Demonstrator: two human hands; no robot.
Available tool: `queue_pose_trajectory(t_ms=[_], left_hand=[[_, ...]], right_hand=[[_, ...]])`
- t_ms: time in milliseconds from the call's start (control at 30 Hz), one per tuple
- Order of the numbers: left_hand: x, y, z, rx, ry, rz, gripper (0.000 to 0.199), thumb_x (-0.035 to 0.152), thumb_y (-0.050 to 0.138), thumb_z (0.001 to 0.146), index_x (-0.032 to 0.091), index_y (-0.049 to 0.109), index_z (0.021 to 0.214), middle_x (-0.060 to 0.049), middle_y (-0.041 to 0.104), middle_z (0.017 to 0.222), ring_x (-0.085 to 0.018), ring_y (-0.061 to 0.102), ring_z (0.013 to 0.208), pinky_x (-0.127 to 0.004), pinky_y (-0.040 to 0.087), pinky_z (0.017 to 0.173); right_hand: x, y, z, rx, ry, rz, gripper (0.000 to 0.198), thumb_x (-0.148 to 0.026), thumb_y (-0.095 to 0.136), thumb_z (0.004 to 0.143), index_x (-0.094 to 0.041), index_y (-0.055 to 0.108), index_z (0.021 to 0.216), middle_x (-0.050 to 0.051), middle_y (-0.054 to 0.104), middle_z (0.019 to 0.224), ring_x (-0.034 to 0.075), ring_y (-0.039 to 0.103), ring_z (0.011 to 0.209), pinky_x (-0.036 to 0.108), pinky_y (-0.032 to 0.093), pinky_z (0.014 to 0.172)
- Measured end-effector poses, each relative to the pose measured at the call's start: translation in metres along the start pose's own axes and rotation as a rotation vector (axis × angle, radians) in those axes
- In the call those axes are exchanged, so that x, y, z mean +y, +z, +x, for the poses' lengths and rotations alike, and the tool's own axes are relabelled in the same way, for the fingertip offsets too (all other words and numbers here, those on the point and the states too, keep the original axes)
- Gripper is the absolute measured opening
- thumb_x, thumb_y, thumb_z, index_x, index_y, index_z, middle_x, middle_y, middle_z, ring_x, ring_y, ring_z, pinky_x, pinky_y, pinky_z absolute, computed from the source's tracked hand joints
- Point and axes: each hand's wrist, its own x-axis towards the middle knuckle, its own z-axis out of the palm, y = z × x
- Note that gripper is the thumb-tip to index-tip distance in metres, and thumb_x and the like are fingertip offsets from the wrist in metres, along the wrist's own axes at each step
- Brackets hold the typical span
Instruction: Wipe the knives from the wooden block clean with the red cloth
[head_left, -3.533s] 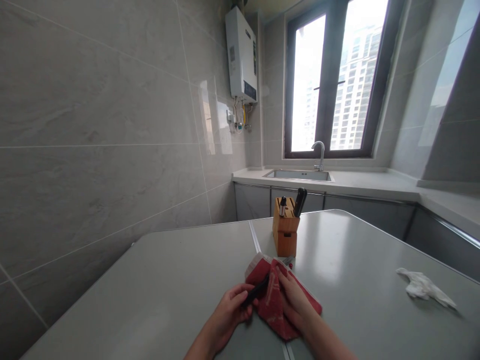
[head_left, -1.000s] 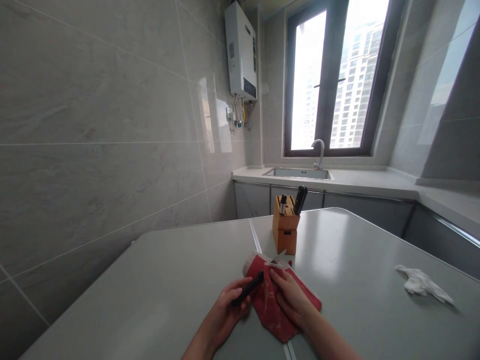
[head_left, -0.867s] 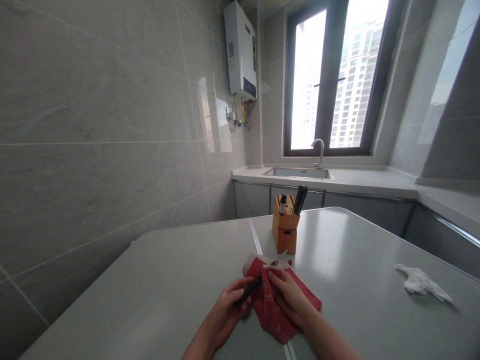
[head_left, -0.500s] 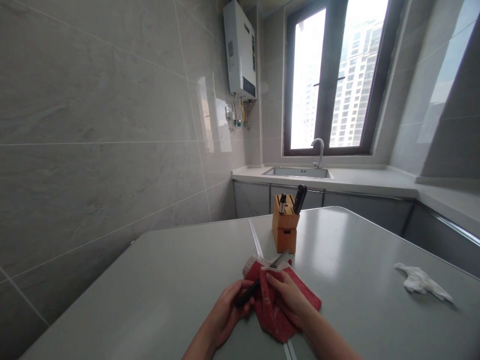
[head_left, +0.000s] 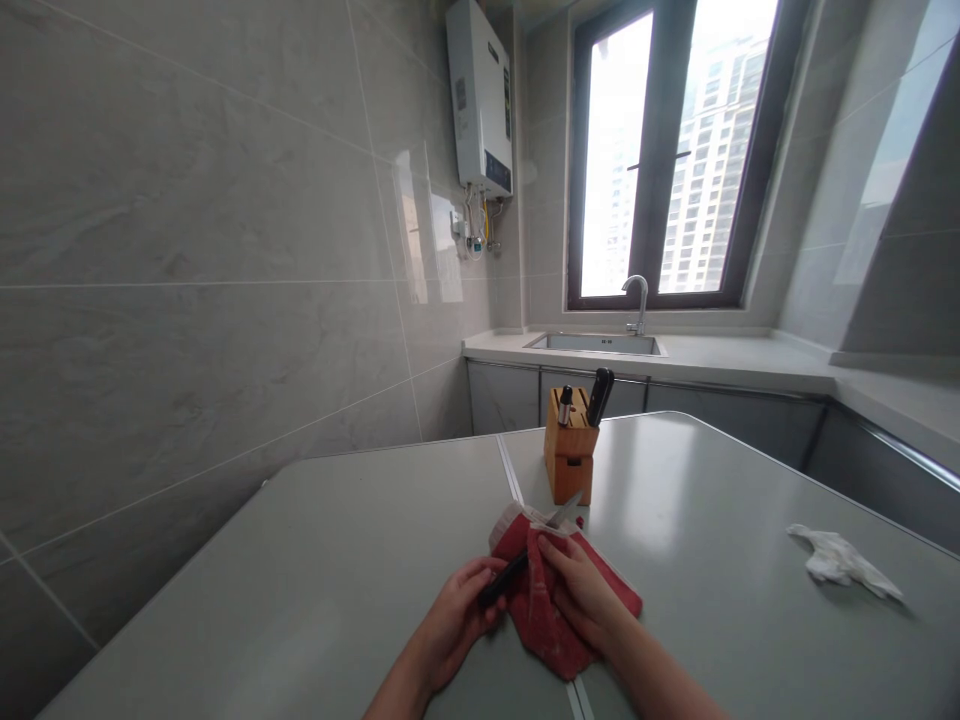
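Observation:
My left hand (head_left: pixel 463 612) is closed around the black handle of a kitchen knife (head_left: pixel 501 582), whose blade points up and away to the right. A red cloth with a pale edge (head_left: pixel 551 630) is draped about the knife and covers part of the blade; only the tip end shows beyond it. My right hand (head_left: pixel 581 588) pinches the cloth near the blade, thumb on top. Just past the blade tip stands a wooden knife block (head_left: pixel 571 450) with two black-handled pieces in it.
Beside the block lies a small red bit (head_left: pixel 580 522). A crumpled white tissue or cloth (head_left: pixel 846 562) rests on the right of the grey table (head_left: pixel 360 560). Behind the table runs a counter with a sink (head_left: pixel 596 343) and faucet (head_left: pixel 640 305).
The knife, cloth and both hands have shifted slightly, with the blade tip a little further up and to the right. The knife block and white cloth stay put.

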Motion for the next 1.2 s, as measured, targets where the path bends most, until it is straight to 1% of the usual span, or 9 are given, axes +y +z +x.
queue_pose_trajectory(t_ms=[133,300,400,700,900,1100,1200], left_hand=[[0.0,0.0001,0.0002,0.019,0.004,-0.026,0.024,0.028,0.065,0.078,0.012,0.063,0.095,-0.003,0.055,0.073,-0.009,0.05,0.059,-0.018,0.031,0.053],[0.0,0.0007,0.0006,0.037,0.0,-0.033,0.023,0.028,0.067,0.076,0.012,0.064,0.092,-0.002,0.055,0.072,-0.008,0.05,0.057,-0.018,0.032,0.052],[0.0005,0.001,0.0,0.03,0.007,-0.024,0.023,0.029,0.066,0.077,0.012,0.064,0.093,-0.002,0.054,0.069,-0.009,0.049,0.056,-0.018,0.031,0.051],[0.0002,-0.0006,0.0012,0.02,-0.002,-0.045,0.02,0.026,0.065,0.078,0.012,0.063,0.093,-0.001,0.054,0.073,-0.008,0.051,0.058,-0.017,0.033,0.053],[0.0006,-0.0007,0.0,0.03,-0.001,-0.048,0.018,0.022,0.064,0.079,0.012,0.062,0.093,-0.002,0.054,0.076,-0.007,0.051,0.059,-0.016,0.034,0.053],[0.0024,0.0005,-0.0005,0.048,-0.016,-0.046,0.017,0.021,0.062,0.078,0.012,0.062,0.092,0.0,0.052,0.071,-0.007,0.051,0.057,-0.016,0.033,0.052],[0.0017,-0.0016,0.0002,0.031,-0.019,-0.062,0.015,0.021,0.06,0.078,0.012,0.062,0.09,0.001,0.05,0.068,-0.007,0.05,0.056,-0.016,0.031,0.051]], right_hand=[[-0.0002,0.0008,-0.0006,0.011,0.008,0.014,0.022,-0.028,0.076,0.066,-0.015,0.066,0.082,0.003,0.07,0.071,0.014,0.065,0.063,0.026,0.052,0.065],[-0.0009,0.0015,-0.0007,0.015,0.019,0.018,0.023,-0.028,0.077,0.065,-0.015,0.066,0.081,0.003,0.07,0.071,0.015,0.065,0.062,0.026,0.052,0.063],[-0.0007,0.0012,-0.0005,0.024,0.018,0.018,0.023,-0.028,0.077,0.065,-0.015,0.066,0.08,0.003,0.069,0.07,0.015,0.065,0.062,0.026,0.052,0.062],[-0.0012,0.0011,-0.0004,0.026,0.013,0.023,0.024,-0.028,0.077,0.065,-0.015,0.065,0.082,0.002,0.069,0.071,0.015,0.065,0.065,0.026,0.053,0.065],[-0.0009,0.0005,-0.001,0.007,0.015,0.018,0.022,-0.026,0.076,0.067,-0.014,0.066,0.083,0.003,0.069,0.071,0.014,0.064,0.063,0.026,0.052,0.064],[0.0019,-0.0025,0.0013,0.012,0.008,0.012,0.024,-0.028,0.076,0.066,-0.014,0.066,0.082,0.003,0.069,0.072,0.014,0.064,0.063,0.027,0.052,0.065],[0.0026,-0.0032,0.0026,0.004,0.003,0.014,0.023,-0.028,0.077,0.066,-0.015,0.066,0.082,0.003,0.069,0.071,0.014,0.063,0.063,0.026,0.051,0.063]])
